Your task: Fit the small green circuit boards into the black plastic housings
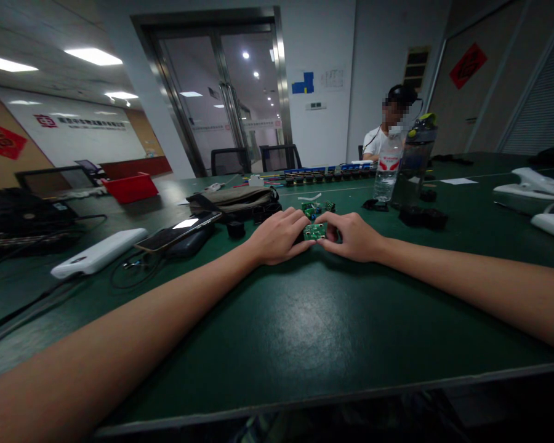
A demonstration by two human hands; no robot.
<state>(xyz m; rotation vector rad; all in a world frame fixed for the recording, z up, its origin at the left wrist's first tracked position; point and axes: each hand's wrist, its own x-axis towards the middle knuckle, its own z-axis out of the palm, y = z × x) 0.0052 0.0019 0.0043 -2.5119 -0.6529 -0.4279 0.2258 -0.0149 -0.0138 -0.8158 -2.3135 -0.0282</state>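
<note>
Between my two hands is a small green circuit board (314, 231), held just over the dark green tabletop (305, 320). My left hand (281, 237) grips its left edge, thumb below and fingers curled over the top. On the other side, my right hand (353, 237) pinches the board's right edge between thumb and index finger. Directly behind it lie more green circuit boards (310, 210) with small parts on them, partly covered by my fingers.
Left of my hands are a grey-brown pouch (240, 202), a phone (180, 231) and a white power bank (99, 252) with cables. A water bottle (388, 175) and a dark tumbler (413, 169) stand at the back right. A person (373, 141) sits across the table.
</note>
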